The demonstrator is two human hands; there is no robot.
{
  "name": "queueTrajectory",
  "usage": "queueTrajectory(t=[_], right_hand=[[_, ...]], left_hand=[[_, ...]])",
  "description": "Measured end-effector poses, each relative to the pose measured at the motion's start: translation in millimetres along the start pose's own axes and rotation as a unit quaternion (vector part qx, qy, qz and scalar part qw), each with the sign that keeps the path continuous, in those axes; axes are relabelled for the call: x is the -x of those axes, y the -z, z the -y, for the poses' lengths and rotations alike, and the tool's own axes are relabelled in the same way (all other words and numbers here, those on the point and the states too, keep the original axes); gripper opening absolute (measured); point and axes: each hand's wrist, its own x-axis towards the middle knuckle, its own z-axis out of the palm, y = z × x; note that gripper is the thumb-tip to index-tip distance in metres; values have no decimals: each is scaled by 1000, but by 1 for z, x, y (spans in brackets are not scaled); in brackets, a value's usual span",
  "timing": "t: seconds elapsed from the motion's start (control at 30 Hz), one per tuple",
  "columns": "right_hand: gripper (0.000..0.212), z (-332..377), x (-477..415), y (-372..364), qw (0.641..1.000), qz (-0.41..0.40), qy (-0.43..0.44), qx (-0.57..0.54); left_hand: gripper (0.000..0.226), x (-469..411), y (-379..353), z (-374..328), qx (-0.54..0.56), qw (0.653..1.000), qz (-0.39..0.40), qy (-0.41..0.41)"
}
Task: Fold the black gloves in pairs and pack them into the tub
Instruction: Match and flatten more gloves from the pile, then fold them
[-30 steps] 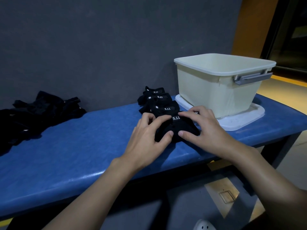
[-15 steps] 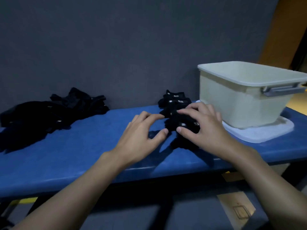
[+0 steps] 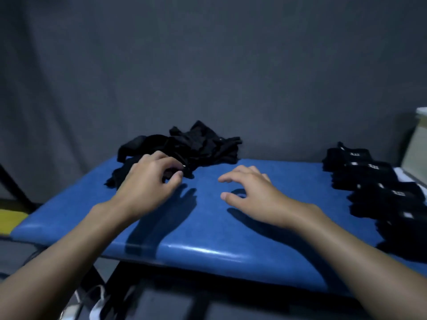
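open blue tabletop (image 3: pixel 208 227) between loose gloves (image 3: pixel 201 144) and folded pairs (image 3: pixel 369 181). right hand (image 3: pixel 256 192) relaxed, empty; left hand (image 3: pixel 147 183) at the pile, grip unclear. tub (image 3: pixel 418 144) cropped.

Left hand (image 3: pixel 147 184) stretched forward, fingers curled, right hand (image 3: pixel 256 192) palm down, fingers loosely spread

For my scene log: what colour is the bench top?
The bench top is blue, seen plainly in the head view.
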Motion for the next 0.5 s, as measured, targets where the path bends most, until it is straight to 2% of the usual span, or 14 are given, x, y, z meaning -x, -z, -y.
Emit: queueTrajectory(t=[0.23,0.4,0.5], right_hand=[[38,26,-40,-30,1000,27,0,-4],[41,47,-76,-35,1000,6,4,-6],[41,59,-97,-38,1000,-6,13,-12]], left_hand=[[24,-11,3,44,-26,997,-60,29],[30,-29,7,61,-26,993,-112,20],[33,-37,7,68,-43,992,-112,38]])
